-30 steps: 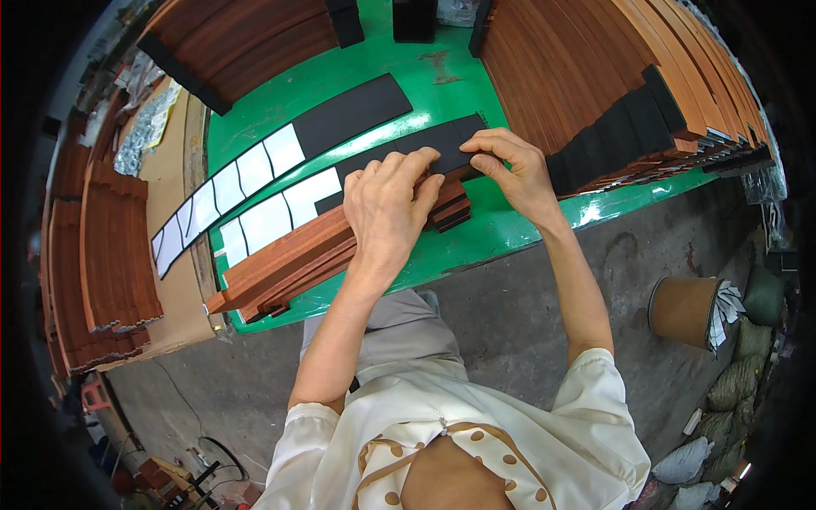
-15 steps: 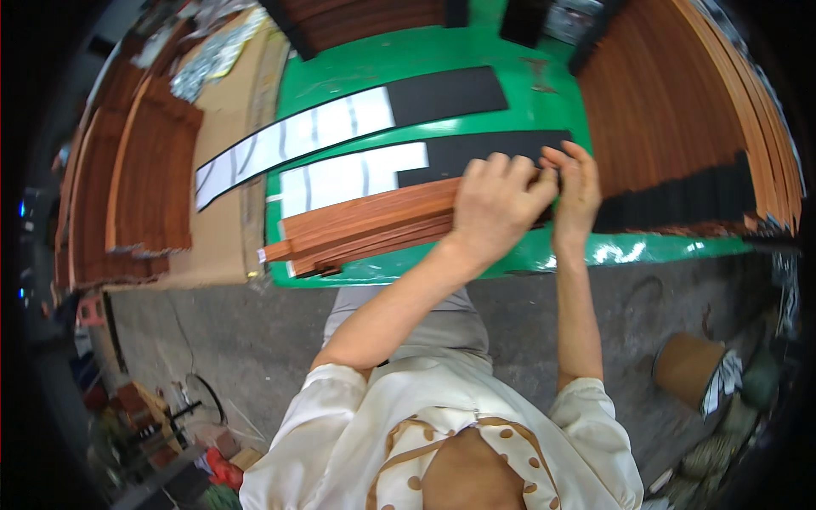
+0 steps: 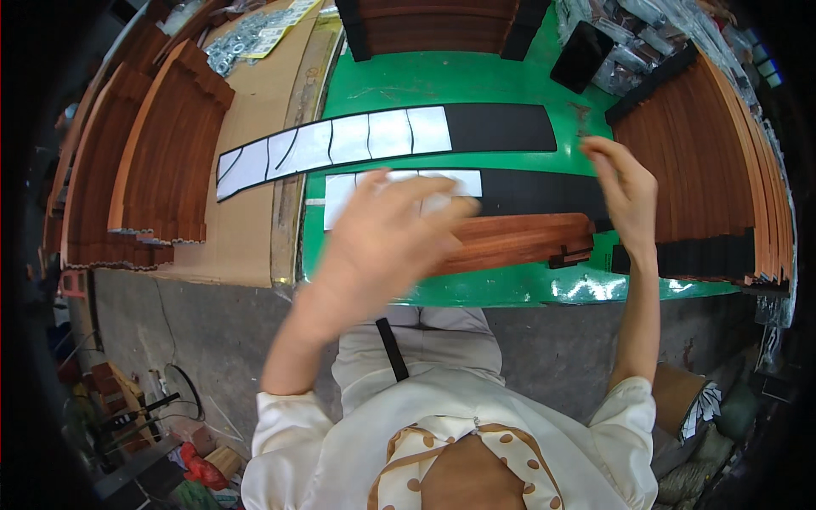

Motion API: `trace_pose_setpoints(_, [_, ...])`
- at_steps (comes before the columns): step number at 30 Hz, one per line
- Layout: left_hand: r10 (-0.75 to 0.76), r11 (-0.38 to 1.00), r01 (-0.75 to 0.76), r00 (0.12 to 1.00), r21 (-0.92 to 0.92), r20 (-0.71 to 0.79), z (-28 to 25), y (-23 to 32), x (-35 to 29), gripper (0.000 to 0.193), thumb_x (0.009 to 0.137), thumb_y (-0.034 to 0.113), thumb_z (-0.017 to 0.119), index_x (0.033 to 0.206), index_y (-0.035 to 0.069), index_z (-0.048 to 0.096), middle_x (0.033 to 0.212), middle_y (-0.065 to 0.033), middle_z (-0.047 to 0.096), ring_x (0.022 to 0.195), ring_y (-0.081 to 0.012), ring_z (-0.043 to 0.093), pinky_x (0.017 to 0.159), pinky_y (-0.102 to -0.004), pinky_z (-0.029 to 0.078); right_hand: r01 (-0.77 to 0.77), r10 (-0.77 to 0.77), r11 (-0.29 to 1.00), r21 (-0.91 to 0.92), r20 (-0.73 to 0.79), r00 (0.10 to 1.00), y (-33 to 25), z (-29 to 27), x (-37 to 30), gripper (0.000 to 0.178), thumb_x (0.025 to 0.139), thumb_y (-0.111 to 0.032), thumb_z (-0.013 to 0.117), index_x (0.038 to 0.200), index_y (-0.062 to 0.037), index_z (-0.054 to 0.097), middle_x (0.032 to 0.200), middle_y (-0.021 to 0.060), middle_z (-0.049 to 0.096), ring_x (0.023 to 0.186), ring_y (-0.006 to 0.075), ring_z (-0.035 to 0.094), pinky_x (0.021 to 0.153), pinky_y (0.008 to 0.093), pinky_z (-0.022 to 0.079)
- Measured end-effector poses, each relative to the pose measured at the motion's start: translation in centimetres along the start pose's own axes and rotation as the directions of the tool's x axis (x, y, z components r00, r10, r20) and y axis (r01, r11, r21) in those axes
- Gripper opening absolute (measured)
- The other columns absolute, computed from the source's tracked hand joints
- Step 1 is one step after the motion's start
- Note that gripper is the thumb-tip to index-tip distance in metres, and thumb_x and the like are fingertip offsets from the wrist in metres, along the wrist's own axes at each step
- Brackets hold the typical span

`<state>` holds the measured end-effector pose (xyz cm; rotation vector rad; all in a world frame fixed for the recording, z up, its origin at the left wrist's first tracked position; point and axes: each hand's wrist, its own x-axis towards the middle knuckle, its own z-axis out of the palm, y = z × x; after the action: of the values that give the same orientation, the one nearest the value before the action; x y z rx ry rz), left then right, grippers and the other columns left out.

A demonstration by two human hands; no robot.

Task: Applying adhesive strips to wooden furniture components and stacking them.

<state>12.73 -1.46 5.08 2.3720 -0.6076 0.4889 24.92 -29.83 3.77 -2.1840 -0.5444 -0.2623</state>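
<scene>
My left hand (image 3: pixel 391 242) is smeared by motion over the left part of a stack of reddish-brown wood-look slats (image 3: pixel 518 238), hiding that end. I cannot make out its fingers' grip. Behind the slats lies a black strip with white backing panels (image 3: pixel 540 194), partly covered by the same hand. My right hand (image 3: pixel 627 191) is raised by the strip's right end, its fingers bent together; anything in them is too small to see. Farther back, a similar black strip with white panels (image 3: pixel 365 140) lies aslant. A short black strip (image 3: pixel 392 348) shows in front of my lap.
Stacked brown panels (image 3: pixel 680 161) with black ends stand at the right of the green table (image 3: pixel 408 85); others (image 3: pixel 170 153) stand on cardboard at the left. At the back are another stack (image 3: pixel 438 30), a dark phone-like slab (image 3: pixel 582 56) and metal rings (image 3: pixel 242 42).
My left hand has moved left, away from my right hand, uncovering the slats' right end. My right hand has moved off the slats to the right. The whole view has shifted.
</scene>
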Motion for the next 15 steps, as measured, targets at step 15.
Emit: trace_pose_setpoints(15, [-0.109, 0.951, -0.017, 0.915, 0.308, 0.389, 6.8, -20.2, -1.4, 0.043, 0.069, 0.008, 0.071, 0.111, 0.011, 0.064, 0.122, -0.0033, 0.06, 0.111, -0.0206, 0.056, 0.086, -0.0387, 0.048, 0.796, -0.295, 0.592, -0.124, 0.886, 0.358, 5.2, 17.6, 10.8, 0.039, 0.072, -0.005, 0.068, 0.109, -0.014, 0.059, 0.104, 0.0048, 0.051, 0.088, 0.0209, 0.058, 0.074, 0.0324, 0.053])
